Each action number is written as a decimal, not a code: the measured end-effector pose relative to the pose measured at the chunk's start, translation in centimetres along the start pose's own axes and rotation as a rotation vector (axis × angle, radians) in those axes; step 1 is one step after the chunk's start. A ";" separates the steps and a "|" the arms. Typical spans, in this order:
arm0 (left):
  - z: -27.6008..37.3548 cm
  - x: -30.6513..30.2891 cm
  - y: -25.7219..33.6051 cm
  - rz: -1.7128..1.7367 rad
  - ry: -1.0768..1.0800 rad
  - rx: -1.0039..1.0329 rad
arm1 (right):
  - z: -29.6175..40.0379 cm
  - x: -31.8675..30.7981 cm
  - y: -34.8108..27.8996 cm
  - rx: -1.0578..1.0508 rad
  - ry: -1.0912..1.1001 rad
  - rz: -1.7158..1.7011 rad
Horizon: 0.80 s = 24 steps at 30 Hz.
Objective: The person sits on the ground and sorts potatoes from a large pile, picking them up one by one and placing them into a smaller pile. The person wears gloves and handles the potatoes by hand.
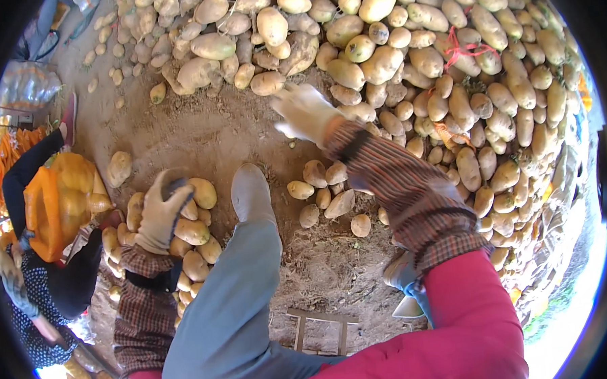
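My left hand (pixel 160 213), in a whitish work glove with a dark inner side, is held over a small heap of potatoes (pixel 192 231) left of my leg. Its thumb and fingers curve apart, and I make out no potato between them. My right hand (pixel 305 113), gloved too and blurred by motion, reaches to the near edge of a large potato pile (pixel 379 64). The fingers are spread beside a potato (pixel 268 83) at that edge; no hold on it shows. Several smaller potatoes (pixel 329 188) lie on the ground below my right forearm.
A lone potato (pixel 119 168) lies on the dirt floor (pixel 194 128). At the left sits another person (pixel 59 286) beside an orange mesh bag (pixel 62 200). My shoe (pixel 251 192) stands between the smaller groups of potatoes. A wooden frame (pixel 322 318) is low in view.
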State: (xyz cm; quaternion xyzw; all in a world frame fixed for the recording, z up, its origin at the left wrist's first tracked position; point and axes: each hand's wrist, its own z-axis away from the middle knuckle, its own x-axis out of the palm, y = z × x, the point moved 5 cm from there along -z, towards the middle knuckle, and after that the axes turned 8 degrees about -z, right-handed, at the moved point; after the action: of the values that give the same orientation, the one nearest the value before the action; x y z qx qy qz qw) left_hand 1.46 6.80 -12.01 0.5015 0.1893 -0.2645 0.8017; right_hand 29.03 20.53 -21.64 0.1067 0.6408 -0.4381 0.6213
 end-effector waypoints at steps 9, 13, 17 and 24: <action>2.1 2.7 -2.6 0.342 -0.189 -0.133 | -3.7 2.7 1.8 0.296 -0.130 -0.059; 1.7 3.3 -2.2 0.518 -0.113 -0.160 | 1.1 0.6 2.5 0.213 -0.347 0.091; 0.5 4.6 -1.8 0.524 -0.180 -0.124 | 0.8 -2.7 7.9 0.330 -0.042 0.443; -0.9 5.6 -0.8 0.463 -0.211 -0.121 | 6.2 -1.7 8.8 0.612 -0.010 0.111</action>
State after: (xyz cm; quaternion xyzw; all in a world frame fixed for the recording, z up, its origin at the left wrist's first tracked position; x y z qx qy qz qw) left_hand 5.37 6.05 -16.12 0.4523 0.0003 -0.1132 0.8847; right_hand 39.72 22.14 -22.89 0.3213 0.4692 -0.5767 0.5865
